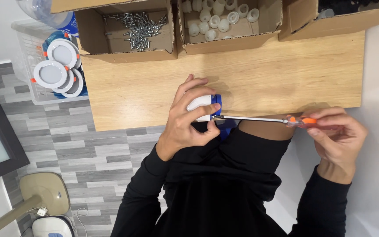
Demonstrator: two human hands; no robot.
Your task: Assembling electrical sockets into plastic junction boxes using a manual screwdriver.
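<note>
So from where I'm standing, the left hand (185,120) is wrapped round a small white and blue lamp fitting (205,107), fingers curled over the top and the thumb tucked underneath, holding it just off the near edge of the wooden tabletop (264,74), right above the person's lap. The right hand (336,134) is pinched shut on the orange and clear handle of a screwdriver (264,119), and the long metal shaft runs level across to the blue end of the fitting, tip touching it. Can't make out the screw itself, too small.

Along the far side of the table there's a row of open cardboard boxes: one with a loose pile of silvery screws (139,26), the next one (231,24) holding white plastic ring-shaped parts, and a third box (330,17) whose contents are too dark to tell. Off the left end of the table sits a clear plastic bin (25,48) with round white downlights (49,73) stacked in it, orange clips poking out at the sides. Grey plank-pattern floor (66,145) underneath, black long sleeves on both arms.
</note>
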